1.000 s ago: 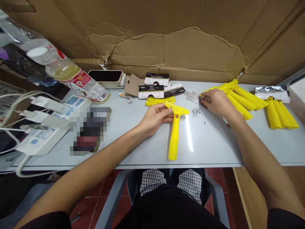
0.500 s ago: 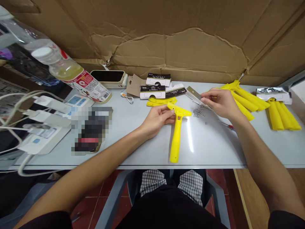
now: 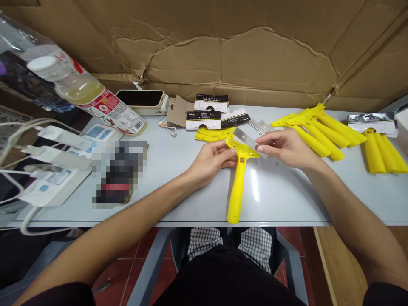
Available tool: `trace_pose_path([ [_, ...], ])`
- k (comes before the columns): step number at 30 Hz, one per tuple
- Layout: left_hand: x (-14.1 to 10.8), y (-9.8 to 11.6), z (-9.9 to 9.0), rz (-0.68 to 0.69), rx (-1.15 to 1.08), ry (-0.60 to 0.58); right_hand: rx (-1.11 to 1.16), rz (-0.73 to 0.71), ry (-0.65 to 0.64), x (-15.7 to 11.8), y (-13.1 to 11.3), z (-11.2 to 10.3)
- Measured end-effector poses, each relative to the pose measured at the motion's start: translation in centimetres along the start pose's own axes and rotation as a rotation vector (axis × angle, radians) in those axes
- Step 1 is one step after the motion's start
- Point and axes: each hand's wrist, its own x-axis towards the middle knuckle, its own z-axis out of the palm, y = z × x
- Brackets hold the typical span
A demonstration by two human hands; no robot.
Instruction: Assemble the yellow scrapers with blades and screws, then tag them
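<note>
My left hand (image 3: 214, 160) grips the head of a yellow plastic scraper handle (image 3: 237, 187), whose grip points down toward the table's front edge. Between the fingers of my right hand (image 3: 285, 148) is a flat metal blade (image 3: 245, 139). It lies slantwise over or against the top of the scraper head; whether it touches is hard to tell. More metal blades (image 3: 263, 126) rest just behind my right hand. Two yellow strips (image 3: 213, 134) lie behind the left hand, before the printed black-and-white cards (image 3: 203, 120). The right hand hides most of the small screws seen earlier.
Several yellow scraper handles (image 3: 330, 132) lie to the right, with others (image 3: 384, 151) under a package (image 3: 372, 123). Leftward are a blurred dark item (image 3: 119, 174), a power strip (image 3: 57, 187) with cables, a drink bottle (image 3: 105, 106) and a phone (image 3: 142, 98). Cardboard (image 3: 191, 59) walls the back.
My right hand has moved left with the blade, from beside the other blades to the top of the scraper head. My left hand keeps its hold on the handle. The view has shifted slightly.
</note>
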Motion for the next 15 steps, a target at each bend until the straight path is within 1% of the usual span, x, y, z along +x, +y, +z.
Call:
trace_pose_path([
  [6,-0.27,0.05,0.18,0.005,0.0,-0.017,-0.023,0.018,-0.028,-0.16,-0.33,0.26],
  [15,-0.42,0.05,0.22,0.012,0.005,-0.031,-0.057,-0.031,-0.063,-0.28,-0.58,0.11],
])
